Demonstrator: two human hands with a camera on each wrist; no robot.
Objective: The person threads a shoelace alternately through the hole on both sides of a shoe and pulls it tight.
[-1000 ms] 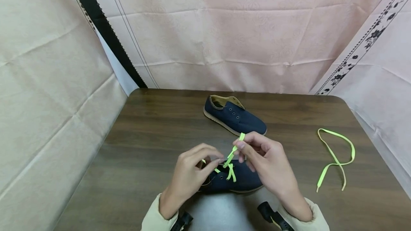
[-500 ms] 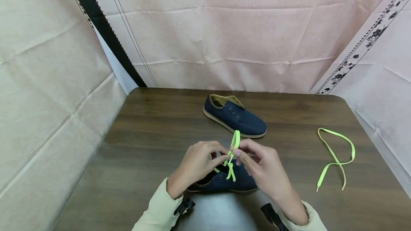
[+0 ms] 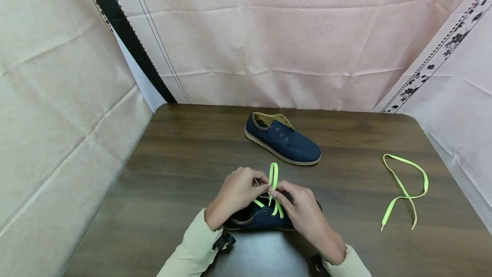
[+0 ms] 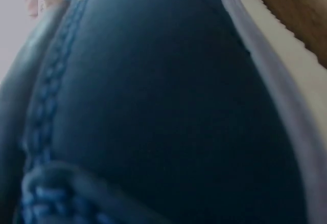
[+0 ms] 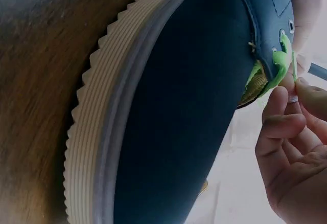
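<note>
A navy canvas shoe (image 3: pixel 255 220) lies near the table's front, toe to the right, with a neon-green shoelace (image 3: pixel 273 174) threaded through some eyelets. Part of the lace stands up in a loop above the shoe's opening. My left hand (image 3: pixel 239 191) pinches the lace from the left, thumb and fingertips together. From the right, my right hand (image 3: pixel 301 208) pinches it near the base of the loop. The right wrist view shows the right hand (image 5: pixel 301 152) with thumb and finger on the lace, close by the tongue. In the left wrist view the shoe's side (image 4: pixel 168 101) fills the frame.
A second navy shoe (image 3: pixel 297 146), unlaced, stands behind the hands. Another green shoelace (image 3: pixel 403 193) lies loosely crossed at the right of the brown wooden table (image 3: pixel 173 161). Pale cloth (image 3: pixel 269 46) hangs behind the table.
My right hand has moved left and down toward the left hand, which has shifted right. The held lace, earlier stretched slantwise to the right, now rises in an upright loop between the hands.
</note>
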